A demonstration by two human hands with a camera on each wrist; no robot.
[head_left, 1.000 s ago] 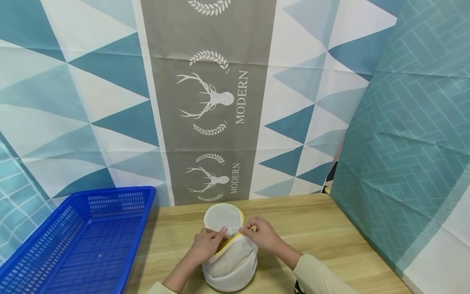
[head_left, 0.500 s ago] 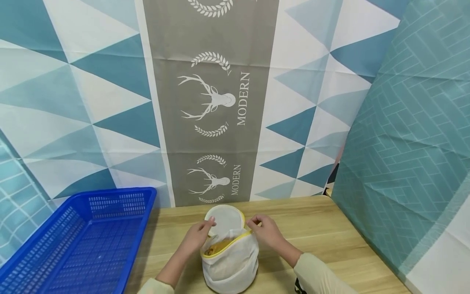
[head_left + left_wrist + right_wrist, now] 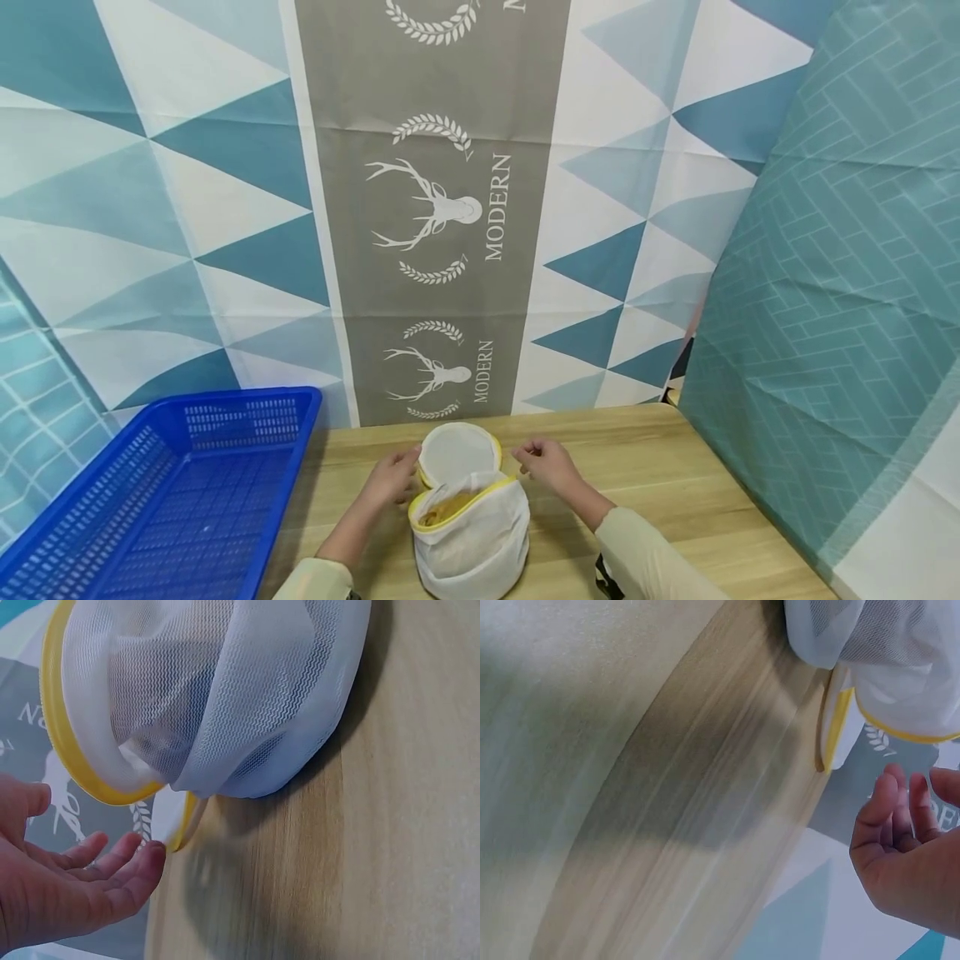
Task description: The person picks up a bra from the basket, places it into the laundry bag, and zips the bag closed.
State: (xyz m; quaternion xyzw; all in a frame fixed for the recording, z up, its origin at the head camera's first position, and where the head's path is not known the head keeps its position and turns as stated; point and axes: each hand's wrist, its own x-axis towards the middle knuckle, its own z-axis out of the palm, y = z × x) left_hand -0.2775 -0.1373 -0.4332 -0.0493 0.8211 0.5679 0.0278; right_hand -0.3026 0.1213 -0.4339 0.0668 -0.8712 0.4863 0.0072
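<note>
Mesh bag point(image 3: 471, 552): white, round and creased, sitting on the pale wood tabletop point(image 3: 660, 483) in front of the person, between the two hands.
Yellow trim point(image 3: 54, 712): edges the bag's mouth, which gapes upward.
Round lid point(image 3: 459, 452): white with a yellow border, folded back on the far side of the mouth.
Contents point(image 3: 446, 510): orange-brown, visible through the mouth; too small to make out.
Left hand point(image 3: 392, 479): beside the lid's left edge; its grip is spread, thumb apart from loosely bent fingers. Whether it touches the lid, I cannot tell.
Right hand point(image 3: 549, 464): right of the lid, just apart from it; its grip is loose, fingers curving inward, a gap between them and the thumb.
Sleeves point(image 3: 648, 554): cream, on both forearms.
Blue basket point(image 3: 198, 517): rectangular with perforated walls, at left, well apart from the bag.
Back cloth point(image 3: 442, 292): grey band with white deer heads and "MODERN", flanked by blue and white triangles.
Side cloth point(image 3: 840, 317): teal, patterned with pale lines, at right.
</note>
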